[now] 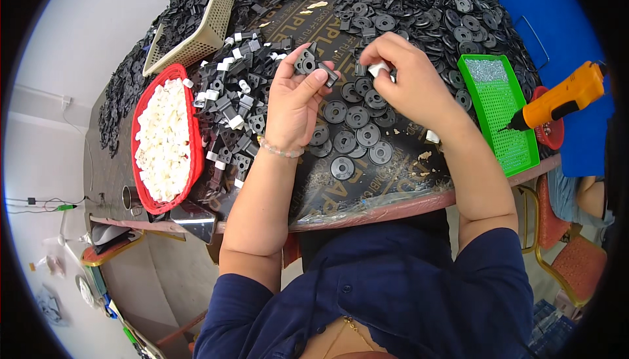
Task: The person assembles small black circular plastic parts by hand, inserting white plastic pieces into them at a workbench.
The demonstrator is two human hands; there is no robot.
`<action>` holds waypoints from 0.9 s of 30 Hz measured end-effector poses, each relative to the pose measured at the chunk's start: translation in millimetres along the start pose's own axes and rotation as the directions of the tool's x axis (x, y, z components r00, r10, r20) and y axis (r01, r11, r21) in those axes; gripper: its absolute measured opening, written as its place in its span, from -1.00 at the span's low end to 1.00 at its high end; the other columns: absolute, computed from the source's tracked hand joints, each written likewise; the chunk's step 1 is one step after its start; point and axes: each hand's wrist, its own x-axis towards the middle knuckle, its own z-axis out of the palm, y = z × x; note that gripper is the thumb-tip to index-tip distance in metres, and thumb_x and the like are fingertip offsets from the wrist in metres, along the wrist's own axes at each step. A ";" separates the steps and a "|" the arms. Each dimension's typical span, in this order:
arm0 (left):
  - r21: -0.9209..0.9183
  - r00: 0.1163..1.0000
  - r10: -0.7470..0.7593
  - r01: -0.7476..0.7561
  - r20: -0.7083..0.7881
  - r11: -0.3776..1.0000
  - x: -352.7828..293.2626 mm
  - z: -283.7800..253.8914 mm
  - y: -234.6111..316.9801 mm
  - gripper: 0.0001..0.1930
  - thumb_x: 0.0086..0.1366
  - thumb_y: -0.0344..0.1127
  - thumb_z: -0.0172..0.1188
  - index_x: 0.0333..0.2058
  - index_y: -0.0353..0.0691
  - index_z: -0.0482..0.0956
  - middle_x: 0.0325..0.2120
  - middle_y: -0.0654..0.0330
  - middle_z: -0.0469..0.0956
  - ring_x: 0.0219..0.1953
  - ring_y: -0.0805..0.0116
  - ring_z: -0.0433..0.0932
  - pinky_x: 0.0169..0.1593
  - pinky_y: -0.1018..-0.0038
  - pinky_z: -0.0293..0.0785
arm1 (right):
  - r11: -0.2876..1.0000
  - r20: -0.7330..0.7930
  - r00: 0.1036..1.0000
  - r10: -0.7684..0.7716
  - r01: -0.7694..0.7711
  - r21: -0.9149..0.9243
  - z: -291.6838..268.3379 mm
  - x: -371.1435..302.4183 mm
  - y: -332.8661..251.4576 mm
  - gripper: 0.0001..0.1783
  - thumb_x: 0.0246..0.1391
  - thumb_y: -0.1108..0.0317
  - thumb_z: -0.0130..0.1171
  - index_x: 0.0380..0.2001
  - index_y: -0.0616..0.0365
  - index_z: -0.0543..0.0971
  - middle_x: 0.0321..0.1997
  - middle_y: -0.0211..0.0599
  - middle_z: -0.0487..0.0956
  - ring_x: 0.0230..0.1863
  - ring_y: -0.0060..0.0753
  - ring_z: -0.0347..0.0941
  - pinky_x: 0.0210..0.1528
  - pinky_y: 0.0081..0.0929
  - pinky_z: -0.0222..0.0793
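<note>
My left hand (293, 107) is closed around a black plastic bracket (305, 63) with round holes, its thumb pressed along the lower part. Facing it, my right hand (414, 80) pinches a small white plastic piece (376, 69) between thumb and fingers. A short gap separates the two held parts. Beneath and between the hands lie several black slotted discs (357, 116). To the left spreads a pile of black brackets (226, 107), some with white pieces fitted on them.
A red basket (195, 137) of white pieces stands left, below a cream crate (190, 46) of black parts. At right are a green tray (534, 152) with small screws and an orange electric screwdriver (565, 97). More black discs (462, 33) cover the far side. Another person's arm (593, 195) shows far right.
</note>
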 end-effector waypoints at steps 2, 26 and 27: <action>0.023 0.999 0.033 -0.033 0.015 0.999 -1.9 2.8 -1.6 -0.47 0.29 -0.54 0.21 0.21 -0.18 0.29 -0.12 0.06 0.59 -0.09 0.24 0.62 -0.10 0.47 0.56 | 0.992 -0.130 0.991 0.005 0.012 0.129 8.8 1.4 -6.3 -0.74 -0.10 0.64 0.02 -0.27 0.23 0.52 -0.26 -0.25 0.50 -0.24 -0.28 0.47 -0.18 -0.37 0.38; 0.062 0.953 0.287 -0.282 -0.098 0.958 -5.5 10.7 -9.9 -0.52 0.19 -0.52 0.36 0.04 -0.26 0.36 -0.09 0.15 0.56 -0.09 0.40 0.56 0.04 0.43 0.51 | 0.453 0.078 0.942 0.326 -0.228 0.862 37.1 3.2 -12.2 -0.46 0.01 0.56 0.35 0.07 0.24 0.40 -0.10 -0.27 0.56 -0.09 -0.54 0.51 -0.01 -0.58 0.46; -0.088 0.990 0.136 -0.139 -0.040 0.986 -4.4 8.8 -10.2 -0.55 0.23 -0.45 0.33 0.05 -0.24 0.36 -0.09 0.17 0.56 -0.08 0.39 0.56 0.05 0.41 0.50 | 0.462 0.052 0.950 0.307 -0.196 0.865 39.8 2.8 -12.6 -0.41 0.02 0.52 0.36 0.13 0.24 0.39 -0.05 -0.27 0.54 -0.04 -0.52 0.49 0.03 -0.56 0.43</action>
